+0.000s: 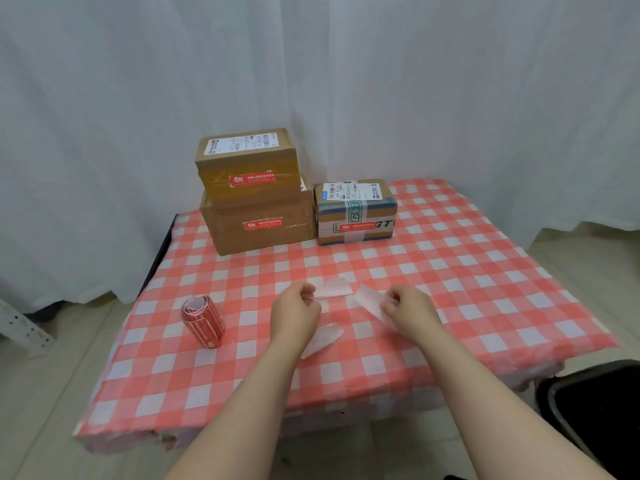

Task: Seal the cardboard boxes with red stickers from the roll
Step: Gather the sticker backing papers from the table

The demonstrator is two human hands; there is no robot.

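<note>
Cardboard boxes, head view: three, grouped at the far side of the checked tablecloth, close in front of a white curtain. Small box stacked on a wider box, left of centre. Third box standing on the cloth just beside the wider one, on its right, with a white shipping label on top and green-and-white tape round the middle. One red sticker on the near face of each: upper sticker, middle sticker, right sticker, all flat and roughly level.

Roll of red stickers lying on its side on the cloth near the left edge, well apart from the boxes and to the left of the left hand.

Left hand above the middle of the cloth, fingers curled, pinching the end of a pale paper strip. Right hand level with it, fingers likewise curled, pinching a second pale strip. Free ends of the two strips close together between the hands; touching or apart, cannot tell. A third pale strip flat on the cloth, partly hidden under the left forearm.

Surroundings: dark bin at lower right, beside the cloth's near corner; white perforated metal bar at far left, low by the floor.
</note>
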